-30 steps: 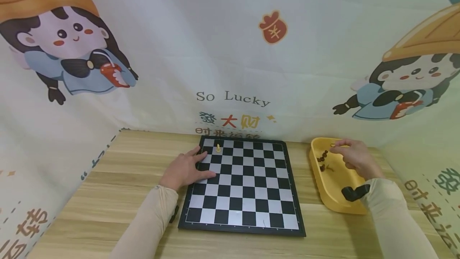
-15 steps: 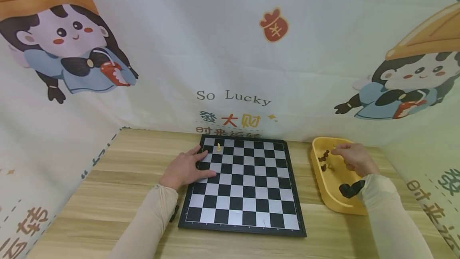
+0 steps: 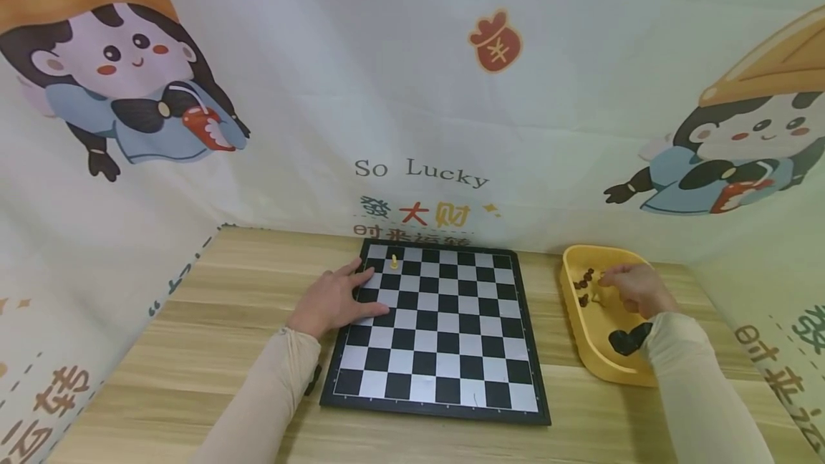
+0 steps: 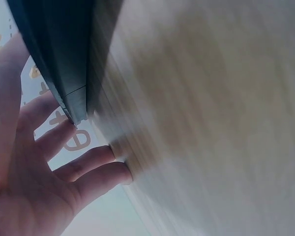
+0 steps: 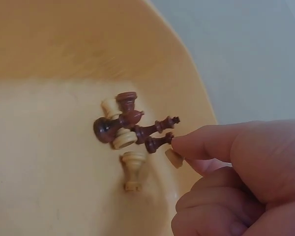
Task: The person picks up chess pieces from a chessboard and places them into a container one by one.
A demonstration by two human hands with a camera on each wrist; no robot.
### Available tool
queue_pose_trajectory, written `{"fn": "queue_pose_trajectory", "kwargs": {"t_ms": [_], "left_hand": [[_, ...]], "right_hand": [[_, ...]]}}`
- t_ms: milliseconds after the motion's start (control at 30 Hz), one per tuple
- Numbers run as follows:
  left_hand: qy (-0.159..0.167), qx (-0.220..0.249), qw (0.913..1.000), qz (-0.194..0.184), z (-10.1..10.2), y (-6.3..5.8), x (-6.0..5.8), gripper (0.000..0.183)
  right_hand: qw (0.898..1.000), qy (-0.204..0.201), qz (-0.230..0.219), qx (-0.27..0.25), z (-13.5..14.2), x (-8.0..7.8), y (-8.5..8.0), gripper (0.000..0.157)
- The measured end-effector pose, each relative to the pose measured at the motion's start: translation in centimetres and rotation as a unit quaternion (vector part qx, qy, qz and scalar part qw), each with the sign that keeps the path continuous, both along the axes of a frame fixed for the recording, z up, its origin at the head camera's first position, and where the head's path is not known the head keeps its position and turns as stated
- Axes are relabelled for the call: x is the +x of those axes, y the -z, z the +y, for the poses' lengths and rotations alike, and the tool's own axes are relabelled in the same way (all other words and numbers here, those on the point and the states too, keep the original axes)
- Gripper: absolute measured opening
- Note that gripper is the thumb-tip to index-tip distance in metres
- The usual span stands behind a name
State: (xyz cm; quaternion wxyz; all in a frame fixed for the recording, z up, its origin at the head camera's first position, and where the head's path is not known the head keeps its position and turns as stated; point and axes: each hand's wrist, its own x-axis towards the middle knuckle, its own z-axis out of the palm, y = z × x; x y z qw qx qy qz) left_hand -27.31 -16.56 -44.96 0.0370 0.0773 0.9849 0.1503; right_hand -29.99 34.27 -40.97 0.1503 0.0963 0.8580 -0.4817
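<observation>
My left hand (image 3: 334,301) lies spread over the left edge of a black-and-white chessboard (image 3: 438,321), thumb and fingertips on its squares. From below, the left wrist view shows the fingers beside the board's dark side (image 4: 64,54). A small pale chess piece (image 3: 394,262) stands near the board's far left corner. Inside a yellow tray (image 3: 583,349), my right hand (image 3: 638,288) pinches a pale chess piece (image 5: 174,158) between thumb and index finger, most of it hidden. Right at the fingertips lies a dark chess piece (image 5: 158,142). A pale rook (image 5: 133,169) lies nearby.
More dark and pale pieces, among them a dark bishop (image 5: 115,127), lie heaped in the tray. The tray stands right of the board on a wooden table (image 3: 213,321). A printed cloth (image 3: 309,92) hangs behind the table.
My right hand has come slightly lower and nearer in the tray with the pale chess piece at its fingertips. The left hand stays on the board. The head view has shifted a little.
</observation>
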Motion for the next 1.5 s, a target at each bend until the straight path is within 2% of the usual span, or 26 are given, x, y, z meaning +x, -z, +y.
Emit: {"fn": "queue_pose_trajectory", "kwargs": {"t_ms": [667,900,1000,1333,1500], "left_hand": [[-0.004,0.004,1.0,-0.007,-0.1,0.0,0.2,0.095],[0.001,0.006,1.0,-0.004,0.0,-0.2,0.2,0.094],[0.002,0.007,1.0,-0.003,0.0,-0.3,0.2,0.093],[-0.003,0.009,0.9999,-0.009,0.0,-0.3,0.3,0.093],[-0.001,0.007,1.0,-0.006,0.0,-0.4,0.3,0.093]], "right_hand": [[1.0,0.0,-0.012,0.017,-0.1,-0.2,0.9,0.016],[1.0,-0.002,-0.016,0.019,0.3,-0.4,1.2,0.034],[1.0,-0.011,-0.014,0.023,0.3,-0.4,1.1,0.037],[0.999,-0.01,0.004,0.039,-0.2,0.1,-0.5,0.037],[0.999,-0.019,0.022,0.043,-0.9,0.6,-1.8,0.046]]}}
